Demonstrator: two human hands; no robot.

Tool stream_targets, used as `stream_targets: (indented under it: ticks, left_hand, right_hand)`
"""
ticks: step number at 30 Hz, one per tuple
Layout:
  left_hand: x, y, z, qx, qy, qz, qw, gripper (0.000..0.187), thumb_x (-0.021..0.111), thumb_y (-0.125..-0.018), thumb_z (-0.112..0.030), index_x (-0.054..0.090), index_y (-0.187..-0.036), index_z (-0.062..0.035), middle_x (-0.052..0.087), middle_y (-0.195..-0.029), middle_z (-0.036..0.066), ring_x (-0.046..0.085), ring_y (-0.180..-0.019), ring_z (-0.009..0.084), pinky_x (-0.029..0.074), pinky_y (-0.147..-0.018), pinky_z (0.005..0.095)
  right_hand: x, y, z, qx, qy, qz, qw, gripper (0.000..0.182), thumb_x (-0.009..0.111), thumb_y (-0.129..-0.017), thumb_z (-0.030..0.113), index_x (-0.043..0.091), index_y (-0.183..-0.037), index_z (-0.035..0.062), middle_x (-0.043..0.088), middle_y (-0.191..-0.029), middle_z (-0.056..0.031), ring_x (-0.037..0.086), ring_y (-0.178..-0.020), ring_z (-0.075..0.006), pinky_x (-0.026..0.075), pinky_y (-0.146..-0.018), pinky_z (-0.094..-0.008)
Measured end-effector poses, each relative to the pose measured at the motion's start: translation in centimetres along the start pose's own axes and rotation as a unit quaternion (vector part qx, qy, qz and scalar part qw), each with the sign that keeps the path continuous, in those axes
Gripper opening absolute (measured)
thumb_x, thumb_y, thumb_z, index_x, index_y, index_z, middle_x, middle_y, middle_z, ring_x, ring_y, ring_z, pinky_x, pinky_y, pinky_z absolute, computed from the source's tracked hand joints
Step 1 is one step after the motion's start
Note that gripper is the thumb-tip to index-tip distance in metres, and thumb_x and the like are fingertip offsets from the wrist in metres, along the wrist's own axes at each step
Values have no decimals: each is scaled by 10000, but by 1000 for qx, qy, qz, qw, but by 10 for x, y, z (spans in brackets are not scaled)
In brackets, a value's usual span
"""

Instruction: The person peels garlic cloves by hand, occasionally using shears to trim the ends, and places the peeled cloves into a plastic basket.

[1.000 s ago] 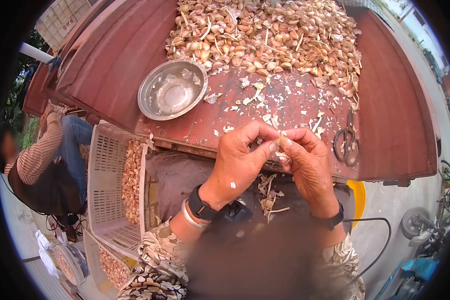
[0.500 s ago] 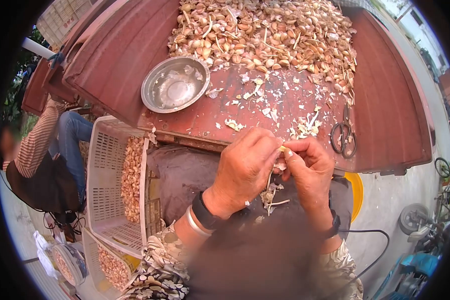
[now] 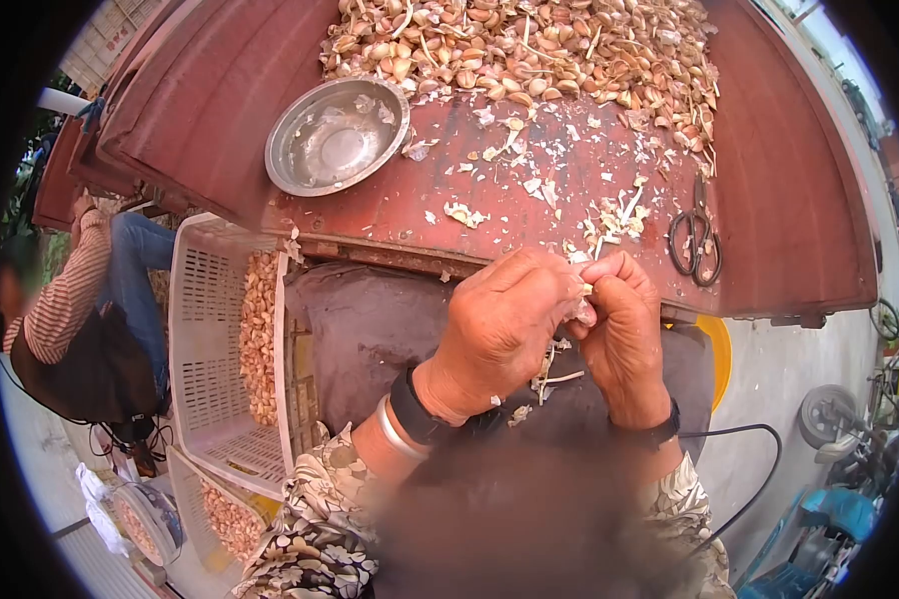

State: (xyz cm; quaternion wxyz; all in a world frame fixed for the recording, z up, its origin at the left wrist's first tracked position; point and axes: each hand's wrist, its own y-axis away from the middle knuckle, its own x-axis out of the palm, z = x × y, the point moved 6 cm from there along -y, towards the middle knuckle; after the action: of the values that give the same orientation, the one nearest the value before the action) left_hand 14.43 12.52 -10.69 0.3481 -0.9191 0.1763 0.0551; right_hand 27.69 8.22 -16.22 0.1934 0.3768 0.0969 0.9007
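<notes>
My left hand [image 3: 509, 324] and my right hand [image 3: 624, 339] meet fingertip to fingertip just off the front edge of the red metal bed [image 3: 400, 220]. Between them they pinch a garlic clove [image 3: 583, 314], mostly covered by the fingers, with a pale yellowish end showing. Beyond the hands, scraps of garlic skin [image 3: 624, 215] and dry stalks litter the red surface. More peelings [image 3: 549, 379] lie on the dark cloth [image 3: 365, 324] over my lap. Black-handled scissors [image 3: 694, 245] rest to the right of my right hand.
A heap of garlic cloves [image 3: 529, 50] covers the far part of the bed, with a metal bowl [image 3: 338, 138] at its left. White plastic crates [image 3: 225, 349] holding cloves [image 3: 260, 344] stand at my left. Another person [image 3: 80, 319] sits beyond them. A yellow tub [image 3: 714, 359] shows at right.
The bed and everything on it sit higher in the view, as the camera has tilted. My fingertips have shifted on the clove, my right fingers curling closer around it.
</notes>
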Motion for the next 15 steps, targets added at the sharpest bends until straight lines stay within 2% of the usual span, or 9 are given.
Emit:
stream_targets:
  ticks: [1,2,3,5,6,9,10,13,15]
  left_hand:
    - [-1,-1,4,-30,22,-19,999,106,626,-788,77,611,-874,18,637,-873,112,625,-757,197,508,-670,281]
    - [-9,-1,10,-94,34,-48,994,150,656,-779,77,603,-887,-12,613,-871,100,610,-695,188,490,-633,259]
    - [-13,-1,13,-114,52,-55,991,149,652,-780,74,602,-892,-11,613,-876,98,609,-702,176,488,-633,256]
    - [-21,0,20,-156,81,-72,982,149,644,-784,70,599,-902,-9,615,-885,94,607,-716,152,485,-633,251]
    - [-20,1,19,-165,82,-54,981,167,627,-761,84,599,-898,-7,606,-897,114,621,-750,188,496,-640,271]
    - [-3,-2,2,-65,-23,23,997,175,629,-751,66,597,-905,-9,587,-891,119,621,-765,248,508,-639,309]
    - [5,2,3,-67,-75,47,994,177,629,-757,38,601,-920,-25,562,-873,118,599,-759,298,507,-640,345]
    - [13,6,1,-70,-177,129,973,221,641,-767,60,632,-961,-45,608,-942,105,608,-811,248,497,-696,342]
    - [3,6,-1,-89,-134,127,979,186,655,-764,57,637,-921,-40,606,-892,100,606,-791,249,488,-681,333]
  right_hand:
    - [1,-2,-1,20,-45,-7,999,100,522,-862,-57,584,-914,3,637,-869,-116,563,-605,-124,500,-540,-271]
    - [2,-1,0,43,-73,1,996,109,505,-896,28,573,-977,1,621,-943,-133,569,-710,-162,499,-633,-303]
    - [3,-2,0,64,-102,9,993,175,489,-930,114,563,-1040,-1,604,-1016,-151,575,-816,-199,498,-726,-335]
    - [8,-2,-3,113,-160,28,980,346,455,-998,284,541,-1166,-6,572,-1162,-186,587,-1027,-273,497,-913,-398]
    - [7,-2,-7,120,-165,53,977,531,358,-1009,436,499,-1245,-18,510,-1276,-209,506,-1181,-304,424,-1000,-429]
    - [12,3,-13,122,-170,89,974,586,317,-1012,468,455,-1303,-22,497,-1307,-194,493,-1192,-272,400,-1010,-414]
    - [14,7,-13,112,-123,81,983,607,300,-1011,481,427,-1332,-18,489,-1320,-188,487,-1197,-262,391,-1014,-405]
    - [25,21,-15,98,-21,74,992,664,258,-1010,511,344,-1405,-16,469,-1353,-175,473,-1208,-241,368,-1024,-385]
    - [25,25,-18,108,-6,89,990,694,239,-1009,520,295,-1432,-27,458,-1368,-175,473,-1205,-237,356,-1032,-383]
